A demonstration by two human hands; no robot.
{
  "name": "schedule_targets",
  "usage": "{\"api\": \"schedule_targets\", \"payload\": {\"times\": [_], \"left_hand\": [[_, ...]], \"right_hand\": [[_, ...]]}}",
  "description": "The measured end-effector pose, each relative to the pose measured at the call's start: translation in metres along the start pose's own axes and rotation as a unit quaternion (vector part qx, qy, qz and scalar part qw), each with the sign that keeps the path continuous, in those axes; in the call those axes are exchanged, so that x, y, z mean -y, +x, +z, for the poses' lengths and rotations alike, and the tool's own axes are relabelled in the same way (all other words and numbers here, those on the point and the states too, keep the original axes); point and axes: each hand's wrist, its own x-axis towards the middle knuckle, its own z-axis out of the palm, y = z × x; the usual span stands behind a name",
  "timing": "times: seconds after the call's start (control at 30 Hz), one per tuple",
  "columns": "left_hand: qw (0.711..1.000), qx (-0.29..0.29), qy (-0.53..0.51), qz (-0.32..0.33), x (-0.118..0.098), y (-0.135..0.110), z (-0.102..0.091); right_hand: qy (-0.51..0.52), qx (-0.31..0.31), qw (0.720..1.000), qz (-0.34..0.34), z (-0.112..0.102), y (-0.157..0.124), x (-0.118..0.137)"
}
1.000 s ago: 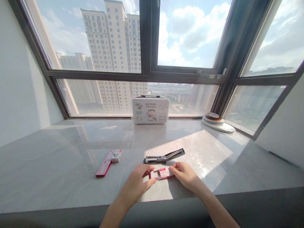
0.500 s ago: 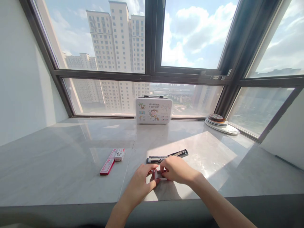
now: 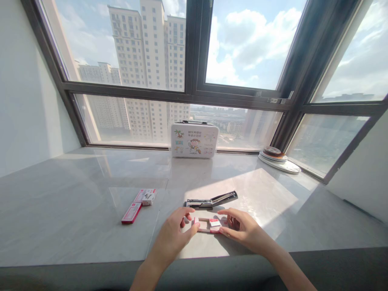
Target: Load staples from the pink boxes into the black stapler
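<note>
Three packs [image 3: 131, 213] are sitting well left on the counter [image 3: 91, 238]; the box [image 3: 206, 231] is lying near its front edge. The left hand [image 3: 174, 228] is pinching the box's left end; the right hand [image 3: 244, 229] is curving round the other end, thumb touching the near rim, whether gripping we cannot tell. The stapler [image 3: 206, 203] is lying open close behind, and sunlit counter is stretching rightward.

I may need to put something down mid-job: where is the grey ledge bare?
Bare: the grey marbled ledge left of the red-and-white cardboard boxes, and the strip between the white cartoon-printed case and opened black stapler. Crowded: the stapler's near side, where left hand and right hand flank a rectangular red-and-white container.
</note>
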Motion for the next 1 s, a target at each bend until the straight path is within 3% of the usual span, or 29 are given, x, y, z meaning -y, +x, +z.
{"api": "schedule_targets", "payload": {"times": [0.13,0.3,0.37,0.5,0.6,0.7,0.8,1.0], "left_hand": [[0.999,0.03,0.007,-0.042,-0.009,0.004,0.009],[0.997,0.061,-0.053,-0.02,-0.019,-0.003,0.015],[0.997,0.052,-0.056,-0.022,-0.012,0.0,0.007],[0.997,-0.051,0.049,-0.033,0.014,0.026,-0.018],[0.996,-0.014,0.083,-0.032,0.026,0.046,-0.025],[0.996,0.04,0.075,-0.009,0.026,0.048,-0.019],[0.997,0.032,0.074,-0.014,0.022,0.04,-0.01],[0.997,0.018,0.07,-0.015,0.023,0.035,-0.007]], "right_hand": [[-0.014,0.035,0.999,-0.022,0.005,0.005,0.006],[-0.052,0.067,0.996,-0.04,0.008,0.015,0.018],[-0.068,0.076,0.994,-0.046,0.008,0.018,0.021],[-0.078,0.081,0.992,-0.062,0.015,0.024,0.026],[-0.077,0.074,0.992,-0.072,0.023,0.035,0.032],[-0.061,0.044,0.993,-0.095,0.026,0.05,0.039],[-0.054,0.01,0.991,-0.118,0.026,0.067,0.043],[-0.066,0.043,0.99,-0.115,0.03,0.083,0.042]]}}
